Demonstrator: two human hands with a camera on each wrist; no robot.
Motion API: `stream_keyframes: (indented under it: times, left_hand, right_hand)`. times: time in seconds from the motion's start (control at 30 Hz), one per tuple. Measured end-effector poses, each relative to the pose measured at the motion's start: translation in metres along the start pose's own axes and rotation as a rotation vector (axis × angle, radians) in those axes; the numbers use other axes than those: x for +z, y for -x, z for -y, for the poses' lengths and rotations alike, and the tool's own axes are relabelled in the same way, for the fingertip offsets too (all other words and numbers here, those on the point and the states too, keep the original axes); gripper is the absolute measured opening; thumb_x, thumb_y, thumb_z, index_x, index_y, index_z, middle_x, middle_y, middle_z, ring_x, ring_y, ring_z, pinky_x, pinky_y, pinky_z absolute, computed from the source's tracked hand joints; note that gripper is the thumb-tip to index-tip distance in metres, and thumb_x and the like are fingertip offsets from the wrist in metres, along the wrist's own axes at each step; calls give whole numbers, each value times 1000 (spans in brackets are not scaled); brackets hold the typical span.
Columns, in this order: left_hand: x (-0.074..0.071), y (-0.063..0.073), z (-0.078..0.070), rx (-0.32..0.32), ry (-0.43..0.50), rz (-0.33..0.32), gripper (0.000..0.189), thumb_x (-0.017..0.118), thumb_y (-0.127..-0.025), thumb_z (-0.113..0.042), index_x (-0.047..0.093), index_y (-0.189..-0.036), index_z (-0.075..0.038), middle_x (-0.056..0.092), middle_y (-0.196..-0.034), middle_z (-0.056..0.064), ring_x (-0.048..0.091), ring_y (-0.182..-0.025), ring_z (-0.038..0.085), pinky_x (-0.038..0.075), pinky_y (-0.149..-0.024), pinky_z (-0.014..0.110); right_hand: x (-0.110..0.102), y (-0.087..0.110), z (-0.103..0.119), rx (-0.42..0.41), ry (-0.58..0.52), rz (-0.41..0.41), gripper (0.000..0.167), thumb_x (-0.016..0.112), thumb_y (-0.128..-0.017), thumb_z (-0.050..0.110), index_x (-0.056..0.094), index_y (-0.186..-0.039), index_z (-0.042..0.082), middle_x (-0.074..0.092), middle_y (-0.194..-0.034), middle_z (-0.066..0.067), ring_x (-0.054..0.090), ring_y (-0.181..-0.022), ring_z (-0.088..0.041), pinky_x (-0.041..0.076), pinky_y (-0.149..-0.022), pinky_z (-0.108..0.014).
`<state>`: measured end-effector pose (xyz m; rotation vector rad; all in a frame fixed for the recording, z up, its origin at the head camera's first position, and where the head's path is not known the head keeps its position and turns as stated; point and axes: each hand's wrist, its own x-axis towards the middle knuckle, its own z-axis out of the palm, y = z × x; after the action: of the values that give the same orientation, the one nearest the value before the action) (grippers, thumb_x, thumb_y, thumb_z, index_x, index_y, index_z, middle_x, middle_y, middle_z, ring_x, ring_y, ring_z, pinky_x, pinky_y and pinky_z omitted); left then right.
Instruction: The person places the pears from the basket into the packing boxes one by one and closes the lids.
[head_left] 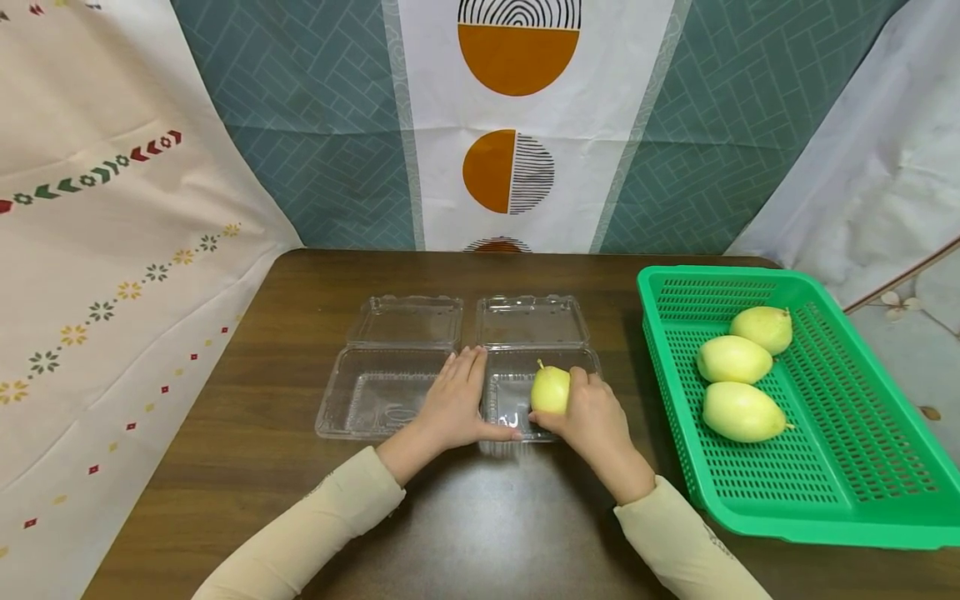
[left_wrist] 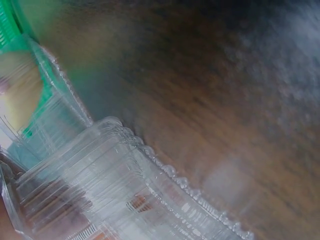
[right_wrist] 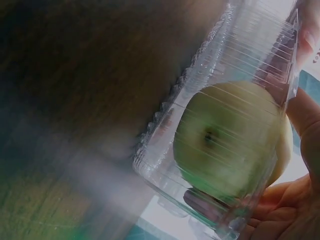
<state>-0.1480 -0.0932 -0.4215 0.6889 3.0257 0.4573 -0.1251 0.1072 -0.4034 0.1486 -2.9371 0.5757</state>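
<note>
My right hand (head_left: 596, 417) grips a pale yellow pear (head_left: 551, 389), stem pointing away, inside the right-hand clear plastic clamshell box (head_left: 501, 400). Through the ribbed wall in the right wrist view, the bottom of the pear (right_wrist: 225, 142) shows, with my fingers curled round it. My left hand (head_left: 453, 404) lies over the left rim of this box, fingers straight and thumb spread along the near rim. A second clamshell box (head_left: 375, 400) stands beside it on the left, partly under that hand. Both lids (head_left: 532, 321) are folded back, away from me.
At the right stands a green plastic basket (head_left: 817, 500) with slotted walls, holding three more pears (head_left: 744, 412). The boxes sit on a dark brown wooden table (head_left: 270, 367). Patterned cloth (head_left: 330, 125) hangs behind the table and at both sides.
</note>
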Motion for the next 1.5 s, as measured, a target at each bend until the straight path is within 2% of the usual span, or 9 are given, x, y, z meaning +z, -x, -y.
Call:
stream_keyframes:
  times: [0.23, 0.43, 0.73, 1.17, 1.4, 1.5]
  left_hand:
    - [2, 1, -1, -8, -6, 25, 128, 68, -61, -78, 23, -147, 6, 28, -152, 22, 24, -142, 36, 14, -118, 42]
    - [2, 0, 0, -5, -10, 3, 128, 68, -61, -77, 23, -147, 5, 29, -152, 21, 25, -142, 35, 14, -118, 41]
    - [3, 1, 0, -11, -11, 10, 129, 67, -61, -79, 23, -147, 6, 28, -153, 21, 24, -143, 35, 13, -119, 41]
    - [3, -1, 0, 1, -2, -9, 128, 67, -61, -78, 24, -147, 6, 29, -152, 22, 25, -142, 35, 14, -119, 41]
    - [5, 1, 0, -2, 5, -25, 127, 68, -60, -77, 26, -146, 6, 30, -151, 22, 26, -142, 35, 15, -118, 42]
    - [6, 1, 0, 1, 6, -30, 128, 69, -60, -77, 25, -147, 6, 30, -151, 22, 27, -142, 35, 15, -118, 42]
  right_hand:
    - [3, 0, 1, 56, 28, 80, 70, 84, -63, 44, 53, -98, -8, 59, -81, -20, 58, -69, -31, 51, -55, -45]
    - [7, 2, 3, 29, 40, 8, 68, 84, -65, 43, 53, -96, -9, 59, -80, -21, 60, -72, -35, 53, -57, -47]
    - [14, 6, 2, -16, 31, -86, 66, 84, -66, 41, 52, -95, -10, 56, -77, -21, 58, -72, -35, 53, -58, -47]
    - [16, 5, 0, -29, 5, -107, 67, 83, -69, 37, 49, -101, -11, 54, -83, -22, 55, -76, -36, 52, -64, -47]
    - [18, 6, -2, -56, 10, -112, 72, 84, -67, 37, 48, -105, -12, 55, -86, -23, 56, -78, -37, 53, -68, -48]
    - [19, 6, -2, -47, 2, -99, 77, 84, -67, 38, 46, -111, -14, 55, -89, -25, 56, -81, -38, 53, -71, -49]
